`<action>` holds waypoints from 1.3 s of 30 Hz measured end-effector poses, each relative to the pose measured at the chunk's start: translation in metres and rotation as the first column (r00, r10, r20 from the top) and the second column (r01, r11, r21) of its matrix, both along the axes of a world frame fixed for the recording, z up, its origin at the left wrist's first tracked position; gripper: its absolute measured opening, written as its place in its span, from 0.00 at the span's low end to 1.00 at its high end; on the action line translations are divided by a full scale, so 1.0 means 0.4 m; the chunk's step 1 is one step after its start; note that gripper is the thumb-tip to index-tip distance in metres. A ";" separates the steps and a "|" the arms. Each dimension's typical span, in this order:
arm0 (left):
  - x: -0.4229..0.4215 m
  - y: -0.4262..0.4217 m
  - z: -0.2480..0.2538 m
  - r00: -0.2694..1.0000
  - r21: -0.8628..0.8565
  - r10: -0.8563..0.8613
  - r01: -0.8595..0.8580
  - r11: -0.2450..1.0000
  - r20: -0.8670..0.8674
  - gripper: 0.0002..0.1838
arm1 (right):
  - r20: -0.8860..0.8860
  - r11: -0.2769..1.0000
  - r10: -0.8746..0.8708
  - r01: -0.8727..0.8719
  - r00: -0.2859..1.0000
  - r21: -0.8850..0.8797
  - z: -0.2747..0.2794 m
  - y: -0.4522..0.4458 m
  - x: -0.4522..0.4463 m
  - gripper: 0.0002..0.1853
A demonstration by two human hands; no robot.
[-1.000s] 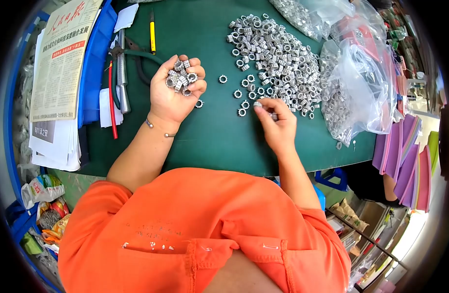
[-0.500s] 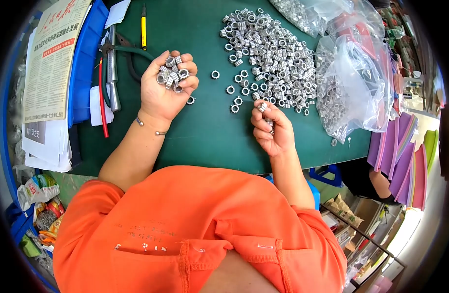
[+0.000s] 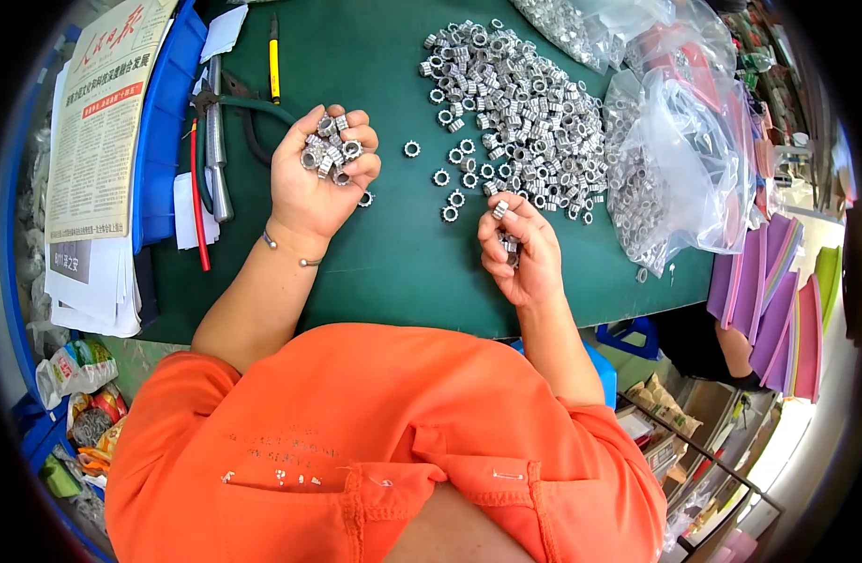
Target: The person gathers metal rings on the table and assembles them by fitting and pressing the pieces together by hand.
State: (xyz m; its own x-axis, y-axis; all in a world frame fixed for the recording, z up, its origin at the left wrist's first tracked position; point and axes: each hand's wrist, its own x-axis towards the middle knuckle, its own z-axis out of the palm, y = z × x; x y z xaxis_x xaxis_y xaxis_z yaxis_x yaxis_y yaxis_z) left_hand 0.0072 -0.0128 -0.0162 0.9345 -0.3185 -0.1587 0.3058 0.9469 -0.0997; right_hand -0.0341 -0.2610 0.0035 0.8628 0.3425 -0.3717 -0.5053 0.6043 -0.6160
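Observation:
My left hand [image 3: 311, 188] is palm up, its fingers curled round a handful of small silvery toothed rings [image 3: 330, 150]. One more ring [image 3: 366, 199] lies on the table beside that hand. My right hand [image 3: 529, 249] pinches a single ring [image 3: 500, 209] at the fingertips, with a few others held against the palm under the curled fingers. Beyond it, a large heap of the same rings [image 3: 534, 113] spreads over the green table [image 3: 403, 272]. Several loose rings lie at the left edge of the heap.
Clear plastic bags of rings [image 3: 675, 169] stand right of the heap. On the left are pliers [image 3: 253, 103], a yellow-handled knife [image 3: 275, 70], a red tube [image 3: 198, 206], a blue tray [image 3: 164, 141] and a newspaper [image 3: 103, 122]. Another person's arm [image 3: 734, 352] shows at right.
The right hand has turned palm up and drawn slightly back from the loose rings, still holding rings. The left hand keeps its handful. The whole view has shifted a little.

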 end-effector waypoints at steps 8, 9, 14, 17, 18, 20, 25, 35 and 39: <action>0.001 0.000 -0.001 1.000 -0.013 0.001 -0.001 1.000 0.007 0.08 | 0.092 0.966 -0.042 0.064 0.995 -0.250 0.011 0.019 -0.009 0.09; 0.001 0.000 -0.001 1.000 -0.012 -0.001 0.001 1.000 0.005 0.08 | 0.090 0.966 -0.044 0.065 0.995 -0.248 0.011 0.021 -0.011 0.09; 0.001 0.000 -0.001 1.000 -0.023 -0.005 0.005 1.000 0.012 0.08 | 0.272 0.830 -0.035 0.180 0.962 -0.528 -0.003 0.023 -0.020 0.10; 0.002 0.000 -0.001 1.000 -0.027 -0.006 0.007 1.000 0.011 0.08 | 0.140 0.914 -0.065 0.115 0.988 -0.388 0.006 0.014 -0.012 0.10; 0.002 0.001 0.000 1.000 -0.023 -0.005 0.006 1.000 0.009 0.08 | 0.079 0.976 -0.071 0.085 0.994 -0.198 0.002 0.004 -0.007 0.10; 0.002 0.000 0.002 1.000 -0.029 -0.005 0.005 1.000 -0.005 0.08 | 0.063 0.998 -0.063 0.065 0.996 -0.025 0.000 0.000 0.001 0.10; 0.002 0.000 0.001 1.000 -0.016 -0.016 0.016 1.000 -0.026 0.08 | 0.439 0.482 0.293 0.266 0.849 -0.835 -0.004 0.040 0.031 0.02; 0.004 0.000 0.003 0.999 -0.010 -0.018 0.018 1.000 -0.038 0.08 | 0.550 0.287 0.488 0.471 0.677 -0.834 -0.018 0.068 0.018 0.07; 0.004 0.001 0.005 0.999 -0.017 -0.024 0.024 1.000 -0.035 0.08 | 0.235 0.761 0.173 0.022 0.957 -0.649 -0.006 0.042 0.006 0.06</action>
State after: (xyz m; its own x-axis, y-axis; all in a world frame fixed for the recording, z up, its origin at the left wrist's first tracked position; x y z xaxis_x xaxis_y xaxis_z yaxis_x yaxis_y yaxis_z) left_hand 0.0087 -0.0124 -0.0144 0.9205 -0.3436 -0.1860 0.3243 0.9374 -0.1268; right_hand -0.0318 -0.2440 0.0010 0.9410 0.1770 -0.2885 -0.2909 -0.0128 -0.9567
